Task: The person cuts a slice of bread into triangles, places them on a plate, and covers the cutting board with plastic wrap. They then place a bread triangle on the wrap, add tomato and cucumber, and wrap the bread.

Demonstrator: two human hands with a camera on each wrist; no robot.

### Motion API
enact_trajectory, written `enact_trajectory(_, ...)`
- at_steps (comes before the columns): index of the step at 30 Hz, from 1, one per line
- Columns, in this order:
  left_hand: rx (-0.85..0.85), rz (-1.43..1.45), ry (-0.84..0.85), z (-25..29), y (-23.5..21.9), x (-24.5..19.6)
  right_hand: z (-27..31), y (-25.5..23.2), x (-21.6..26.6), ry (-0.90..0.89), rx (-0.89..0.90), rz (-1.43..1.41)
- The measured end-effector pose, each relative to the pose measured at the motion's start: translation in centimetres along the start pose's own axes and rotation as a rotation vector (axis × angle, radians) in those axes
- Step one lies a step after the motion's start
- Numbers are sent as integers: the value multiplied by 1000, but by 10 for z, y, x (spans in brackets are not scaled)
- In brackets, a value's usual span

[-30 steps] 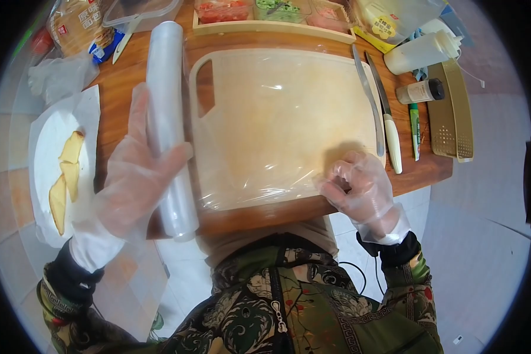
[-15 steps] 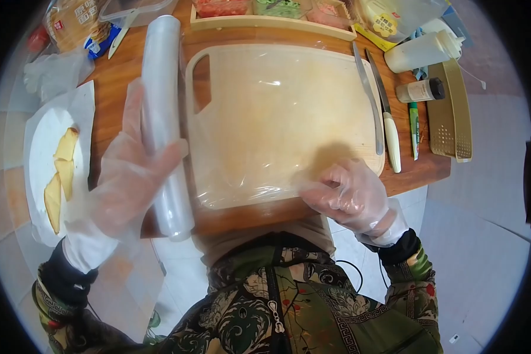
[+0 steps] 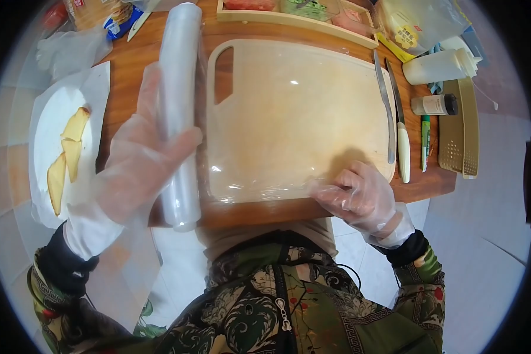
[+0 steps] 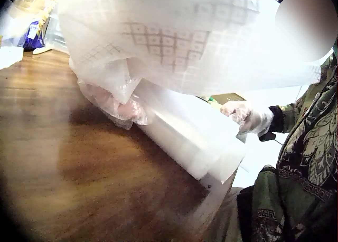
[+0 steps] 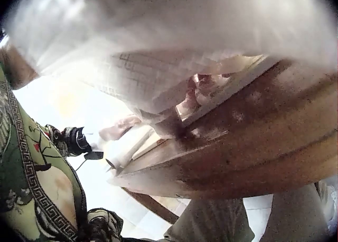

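A roll of cling film (image 3: pixel 180 112) lies along the left side of a pale cutting board (image 3: pixel 301 118). My gloved left hand (image 3: pixel 138 153) grips the roll, its thumb over the near part and its fingers along the left side. Clear film from the roll stretches over the board, with glints and creases at the near edge. At the board's near right corner my gloved right hand (image 3: pixel 363 197) pinches the film, fingers curled in. The glove cuffs cover much of both wrist views; the roll's end (image 4: pixel 195 152) shows in the left wrist view.
On the left, a white plate (image 3: pixel 44 135) holds several yellowish pieces (image 3: pixel 71 156). A wooden tray (image 3: pixel 301 28) of chopped food stands behind. To the right are a table knife (image 3: pixel 384 106), a white-handled knife (image 3: pixel 402 147), a squeeze bottle (image 3: pixel 439 68), a spice jar (image 3: pixel 432 105) and a basket (image 3: pixel 459 141).
The head view has shifted, so the table sits farther right and slightly higher in it. My right hand has moved a little left and nearer my body along the board's near edge, still pinching the film.
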State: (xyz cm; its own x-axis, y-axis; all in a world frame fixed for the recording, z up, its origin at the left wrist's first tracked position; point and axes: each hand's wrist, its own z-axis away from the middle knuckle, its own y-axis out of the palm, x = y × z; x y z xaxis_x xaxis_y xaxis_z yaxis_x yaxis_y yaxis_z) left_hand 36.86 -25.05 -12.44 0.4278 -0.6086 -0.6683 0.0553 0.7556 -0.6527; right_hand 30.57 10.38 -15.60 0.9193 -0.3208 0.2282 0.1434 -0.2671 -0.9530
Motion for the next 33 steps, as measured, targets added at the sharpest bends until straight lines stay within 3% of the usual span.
enact_trajectory(4, 51, -9, -66, 1, -4, -7, 4, 1, -1, 5, -1, -12)
enact_trajectory(7, -69, 3, 50, 0, 1, 2, 5, 3, -3, -6, -15, -33)
enact_trajectory(10, -36, -66, -10, 1, -5, -9, 4, 2, -3, -6, 16, -8)
enact_trajectory(12, 0, -86, -167, 2, -8, -22, 5, 3, -4, -11, 10, 2)
enact_trajectory(15, 27, -77, -191, 2, -11, -22, 5, 3, -5, -18, -7, 2)
enact_trajectory(18, -27, -28, -84, 1, -7, -9, 8, 6, -7, -24, -20, -11)
enact_trajectory(21, -18, -54, -137, 2, -9, -19, 10, 8, -8, -26, -35, -17)
enact_trajectory(33, -74, -30, -72, 1, -13, 3, 10, 10, -7, -25, -54, 5)
